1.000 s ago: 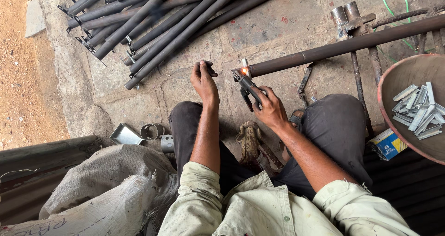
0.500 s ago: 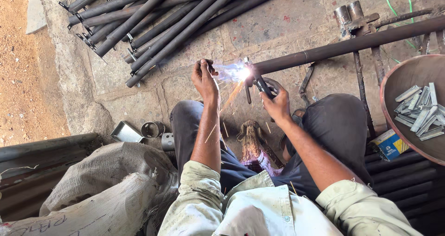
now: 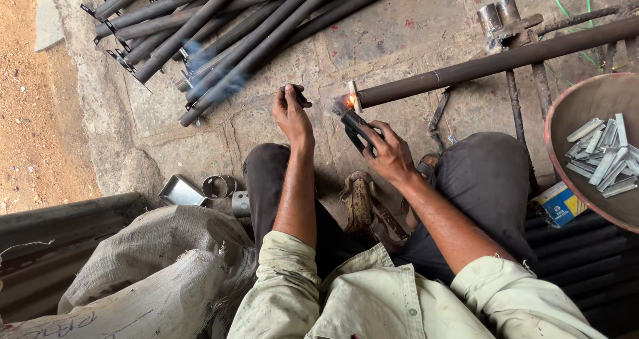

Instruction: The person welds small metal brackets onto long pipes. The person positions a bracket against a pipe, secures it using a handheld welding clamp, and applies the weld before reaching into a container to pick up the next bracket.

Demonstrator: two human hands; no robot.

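My right hand (image 3: 389, 154) grips a dark welding electrode holder (image 3: 351, 121) whose tip sits at the glowing orange end of a long rusty pipe (image 3: 496, 62). That pipe lies across a small metal stand and runs off to the upper right. A small metal plate (image 3: 353, 96) stands at the pipe's near end. My left hand (image 3: 291, 112) is raised to the left of the pipe end, fingers closed around a small dark object (image 3: 297, 96). Bluish smoke (image 3: 213, 72) drifts over the pipes to the left.
A pile of long dark pipes (image 3: 219, 26) lies on the stone floor at upper left. A round rusty pan (image 3: 586, 112) with several flat metal strips (image 3: 602, 156) sits at right, a small blue box (image 3: 560, 202) beside it. Short tube offcuts (image 3: 216, 187) and burlap sacks (image 3: 153, 272) lie at lower left.
The bright welding arc of half a second ago has gone out, leaving an orange glow at the pipe end and smoke. My left hand moved slightly away to the left.
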